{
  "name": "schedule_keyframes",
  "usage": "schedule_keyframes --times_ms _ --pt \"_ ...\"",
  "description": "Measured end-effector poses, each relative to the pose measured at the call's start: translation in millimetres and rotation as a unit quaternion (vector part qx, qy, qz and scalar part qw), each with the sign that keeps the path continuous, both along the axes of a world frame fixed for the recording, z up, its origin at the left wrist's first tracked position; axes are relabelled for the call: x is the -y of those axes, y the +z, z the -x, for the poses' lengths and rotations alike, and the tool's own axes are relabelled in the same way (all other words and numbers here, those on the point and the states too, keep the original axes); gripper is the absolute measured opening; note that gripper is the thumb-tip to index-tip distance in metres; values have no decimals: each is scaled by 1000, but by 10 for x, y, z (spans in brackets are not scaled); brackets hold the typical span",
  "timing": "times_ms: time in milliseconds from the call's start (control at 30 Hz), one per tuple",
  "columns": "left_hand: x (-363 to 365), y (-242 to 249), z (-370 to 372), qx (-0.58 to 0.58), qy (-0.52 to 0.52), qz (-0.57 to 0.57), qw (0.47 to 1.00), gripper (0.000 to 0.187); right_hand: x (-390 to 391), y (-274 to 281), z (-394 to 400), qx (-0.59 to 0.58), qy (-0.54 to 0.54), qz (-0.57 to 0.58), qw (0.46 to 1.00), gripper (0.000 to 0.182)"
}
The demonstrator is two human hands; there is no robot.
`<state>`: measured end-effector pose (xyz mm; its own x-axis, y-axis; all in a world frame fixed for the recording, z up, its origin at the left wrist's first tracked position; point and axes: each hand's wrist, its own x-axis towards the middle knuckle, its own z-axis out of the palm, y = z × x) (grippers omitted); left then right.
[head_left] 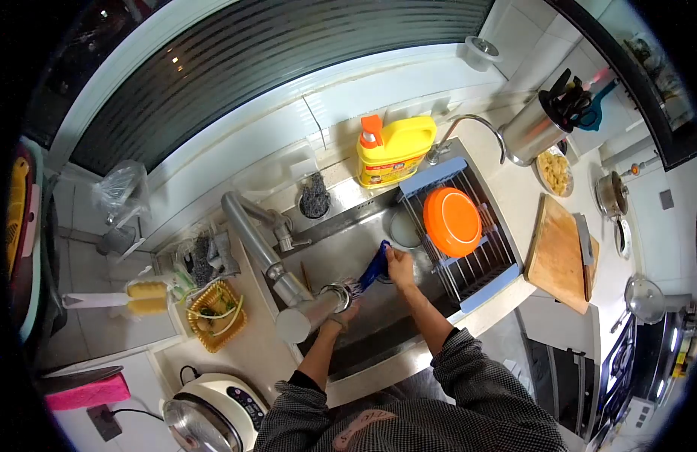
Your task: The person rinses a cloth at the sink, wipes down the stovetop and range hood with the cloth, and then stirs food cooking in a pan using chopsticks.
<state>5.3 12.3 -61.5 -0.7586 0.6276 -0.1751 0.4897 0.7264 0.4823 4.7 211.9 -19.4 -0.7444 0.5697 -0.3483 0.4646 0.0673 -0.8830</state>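
Over the steel sink (337, 245), my right hand (399, 267) is closed on a dark blue, glossy strip-like item (374, 267) whose exact kind I cannot make out. The item slants down toward my left hand (345, 310), which is under the tap head (307, 318). The tap head hides most of the left fingers, so their grip does not show. Water seems to run over that hand. To the right of my right hand, a round pale dish (405, 227) lies in the sink, partly under the drying rack (469, 290).
An orange bowl (452, 222) sits upside down on the rack. Behind the sink stands a yellow detergent jug (393, 154) beside a scouring pad (314, 197). A yellow basket (216, 316) with vegetables is on the left; a cutting board (553, 252) with a knife (584, 241) lies right.
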Motion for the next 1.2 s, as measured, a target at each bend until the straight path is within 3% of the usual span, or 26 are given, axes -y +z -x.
schedule_keyframes --times_ms 33,67,100,167,233,400,467,533,600,633,667,700,767,800,833,867,900,967,1033,1067,1133,1200 --pt "-51 162 54 72 23 1 997 45 -41 194 83 -34 -8 18 999 29" --pt "-101 319 107 140 51 4 989 46 -63 187 177 -34 -6 17 999 29" --pt "-87 219 168 254 114 -141 950 48 -74 151 290 -94 -63 1 994 23" --pt "-153 313 290 354 170 -283 875 50 -142 81 526 -178 -129 -15 975 14" --pt "-293 727 410 308 200 -239 899 53 -236 74 798 -187 -154 -15 970 15" --pt "-358 605 595 258 201 -235 915 58 -258 309 1337 -147 -195 -71 967 15" --pt "-320 409 608 308 243 -159 906 60 -133 177 1364 -114 -100 -136 979 19" --pt "-163 219 571 315 224 -182 904 55 -10 216 1224 -74 5 -75 994 20" --pt "-62 214 495 322 203 -205 902 51 92 -176 929 -120 -30 -95 988 18" --pt "-31 509 428 88 192 -157 965 47 110 -390 735 -170 -58 21 984 19" --pt "-14 675 397 -151 171 -100 969 43 134 -433 529 -140 -45 10 989 16" --pt "-4 618 413 -148 172 -98 969 43 191 -469 318 -107 -32 1 994 14" --pt "5 451 440 -82 196 -288 934 37 482 -443 -5 -24 2 56 998 27" --pt "-1 464 381 -79 196 -288 934 37 515 -716 -124 29 114 -7 993 41" --pt "-10 566 301 34 171 -287 942 29 614 -650 -130 57 24 334 940 44" --pt "-28 675 196 53 129 -294 946 27 712 -583 -109 75 -69 633 767 48" --pt "-58 842 99 73 86 -302 947 25 710 -553 -104 76 -70 634 766 48" --pt "-212 1074 -233 102 73 -313 941 20 677 -523 -64 -30 -47 690 722 46" --pt "-233 1050 -328 133 61 -326 934 16 631 -606 -117 14 -23 705 709 43" --pt "-231 923 -319 128 70 -285 947 17 698 -640 -192 25 -26 702 711 41" --pt "-248 619 -184 122 79 -248 958 17 1006 -418 -268 8 -86 635 768 40" --pt "-179 267 238 111 176 -168 964 18 1180 -319 -267 -15 -121 598 792 38"
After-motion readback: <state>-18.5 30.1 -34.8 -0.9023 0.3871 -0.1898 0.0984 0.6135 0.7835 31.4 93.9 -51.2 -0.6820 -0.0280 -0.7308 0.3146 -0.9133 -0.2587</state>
